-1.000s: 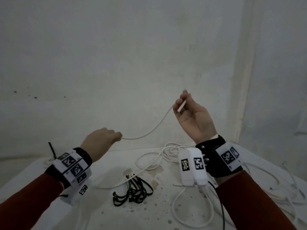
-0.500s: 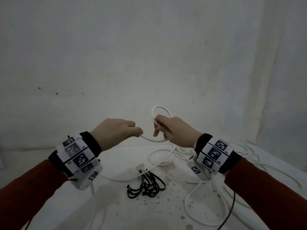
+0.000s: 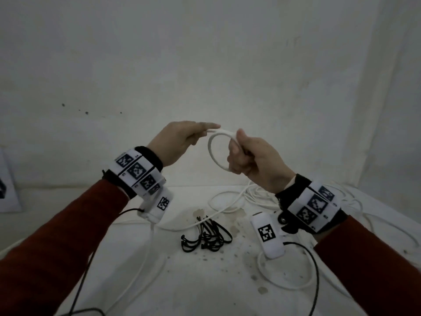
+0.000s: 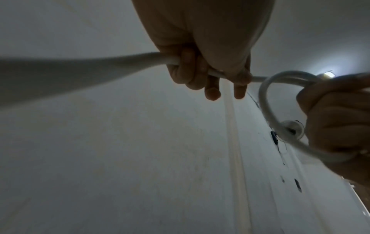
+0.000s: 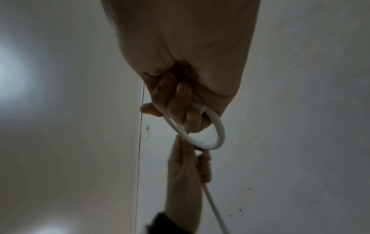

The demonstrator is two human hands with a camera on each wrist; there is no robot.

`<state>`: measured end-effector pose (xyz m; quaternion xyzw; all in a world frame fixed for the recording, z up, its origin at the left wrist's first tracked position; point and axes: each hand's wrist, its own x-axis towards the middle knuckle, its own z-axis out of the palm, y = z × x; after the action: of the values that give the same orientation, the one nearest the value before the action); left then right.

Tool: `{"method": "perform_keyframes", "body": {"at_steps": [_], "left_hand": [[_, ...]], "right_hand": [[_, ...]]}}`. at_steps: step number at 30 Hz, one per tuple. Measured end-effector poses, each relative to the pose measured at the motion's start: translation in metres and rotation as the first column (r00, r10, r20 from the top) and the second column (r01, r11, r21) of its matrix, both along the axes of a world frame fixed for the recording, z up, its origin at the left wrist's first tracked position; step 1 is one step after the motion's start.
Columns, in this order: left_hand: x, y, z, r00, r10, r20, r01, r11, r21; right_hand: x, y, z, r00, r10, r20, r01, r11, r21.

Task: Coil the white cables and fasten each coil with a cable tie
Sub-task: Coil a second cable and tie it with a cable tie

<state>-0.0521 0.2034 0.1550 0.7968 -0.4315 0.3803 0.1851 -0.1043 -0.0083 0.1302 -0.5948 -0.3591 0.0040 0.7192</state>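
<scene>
head view: right hand point(image 3: 252, 159) grip clamps cable loop point(image 3: 213, 153); left hand point(image 3: 182, 140) grip pinches its strand; no legible writing

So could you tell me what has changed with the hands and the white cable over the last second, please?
The hands came together from wide apart. The right hand now grips a small coil where it pinched only the cable end; the left hand still holds the white cable, now right beside the coil. The black cable ties stayed on the table.
</scene>
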Motion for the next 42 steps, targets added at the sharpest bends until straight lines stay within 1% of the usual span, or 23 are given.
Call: {"method": "perform_keyframes", "body": {"at_steps": [3, 7, 11, 14, 16, 18, 19, 21, 23, 24, 25, 26, 27, 28, 29, 30, 31, 33, 35, 37, 39, 41, 42], "left_hand": [[0.005, -0.006, -0.008, 0.998, 0.003, -0.055, -0.01, 0.992, -0.122], [0.018, 0.004, -0.027, 0.988, 0.021, -0.153, -0.059, 0.967, -0.246], [0.026, 0.02, -0.048, 0.984, 0.113, -0.136, -0.133, 0.981, -0.145], [0.027, 0.03, -0.057, 0.961, 0.233, -0.15, -0.246, 0.966, -0.074], [0.019, 0.031, -0.058, 0.938, 0.343, -0.052, -0.345, 0.938, -0.021], [0.007, 0.028, -0.054, 0.94, 0.32, 0.121, -0.331, 0.94, 0.085], [0.002, 0.026, -0.051, 0.944, 0.269, 0.189, -0.299, 0.942, 0.152], [-0.004, 0.021, -0.043, 0.94, 0.208, 0.269, -0.277, 0.927, 0.251], [-0.008, 0.016, -0.035, 0.931, 0.18, 0.317, -0.281, 0.909, 0.309], [-0.01, 0.013, -0.031, 0.931, 0.156, 0.331, -0.269, 0.904, 0.332], [-0.013, 0.012, -0.027, 0.935, 0.124, 0.333, -0.244, 0.905, 0.348], [-0.014, 0.012, -0.023, 0.942, 0.1, 0.321, -0.218, 0.908, 0.357], [-0.016, 0.012, -0.018, 0.945, 0.098, 0.311, -0.212, 0.909, 0.359], [-0.018, 0.013, -0.013, 0.942, 0.115, 0.316, -0.231, 0.905, 0.358], [-0.018, 0.015, -0.009, 0.93, 0.144, 0.339, -0.269, 0.894, 0.358], [-0.017, 0.017, -0.005, 0.914, 0.173, 0.368, -0.308, 0.884, 0.351], [-0.014, 0.019, -0.002, 0.901, 0.202, 0.385, -0.34, 0.879, 0.335], [-0.007, 0.025, 0.001, 0.888, 0.259, 0.38, -0.379, 0.88, 0.286], [-0.001, 0.025, -0.002, 0.898, 0.283, 0.336, -0.375, 0.892, 0.253], [0.001, 0.018, -0.008, 0.928, 0.251, 0.276, -0.319, 0.918, 0.235], [-0.006, 0.005, -0.015, 0.968, 0.197, 0.157, -0.225, 0.956, 0.187], [-0.016, -0.006, -0.018, 0.994, 0.074, -0.085, -0.07, 0.996, 0.057], [-0.021, -0.01, -0.018, 0.971, -0.007, -0.238, 0.002, 1.0, -0.023]], "right_hand": [[-0.006, -0.005, 0.006, 0.992, 0.103, -0.071, -0.081, 0.96, 0.267], [-0.011, -0.031, 0.014, 0.978, 0.204, -0.049, -0.145, 0.827, 0.543], [-0.01, -0.058, 0.019, 0.986, 0.167, -0.005, -0.117, 0.71, 0.694], [-0.01, -0.074, 0.024, 0.988, 0.153, 0.032, -0.116, 0.579, 0.807], [-0.006, -0.08, 0.027, 0.993, 0.117, 0.022, -0.08, 0.512, 0.855], [0.002, -0.078, 0.029, 0.999, 0.044, -0.017, -0.008, 0.506, 0.862], [0.009, -0.074, 0.029, 0.998, -0.035, -0.055, 0.065, 0.541, 0.838], [0.028, -0.063, 0.026, 0.953, -0.292, -0.086, 0.268, 0.671, 0.691], [0.043, -0.049, 0.021, 0.829, -0.557, 0.054, 0.49, 0.769, 0.411], [0.048, -0.042, 0.017, 0.763, -0.621, 0.181, 0.578, 0.78, 0.238], [0.052, -0.037, 0.012, 0.706, -0.626, 0.332, 0.653, 0.756, 0.037], [0.054, -0.032, 0.006, 0.666, -0.567, 0.485, 0.708, 0.685, -0.172], [0.055, -0.027, 0.0, 0.648, -0.457, 0.609, 0.739, 0.571, -0.358], [0.055, -0.023, -0.006, 0.665, -0.333, 0.668, 0.732, 0.47, -0.494], [0.054, -0.02, -0.011, 0.714, -0.242, 0.657, 0.689, 0.415, -0.595], [0.052, -0.017, -0.015, 0.774, -0.199, 0.601, 0.621, 0.422, -0.661], [0.05, -0.015, -0.018, 0.835, -0.193, 0.515, 0.538, 0.486, -0.689], [0.043, -0.013, -0.02, 0.931, -0.202, 0.305, 0.354, 0.707, -0.612], [0.034, -0.009, -0.016, 0.97, -0.185, 0.158, 0.24, 0.841, -0.484], [0.024, -0.004, -0.008, 0.984, -0.155, 0.087, 0.177, 0.897, -0.406], [0.017, 0.003, -0.002, 0.995, -0.098, 0.027, 0.101, 0.949, -0.3], [0.013, 0.008, 0.003, 0.999, -0.039, -0.031, 0.033, 0.982, -0.188], [0.012, 0.01, 0.005, 0.999, -0.02, -0.042, 0.014, 0.988, -0.151]]}}
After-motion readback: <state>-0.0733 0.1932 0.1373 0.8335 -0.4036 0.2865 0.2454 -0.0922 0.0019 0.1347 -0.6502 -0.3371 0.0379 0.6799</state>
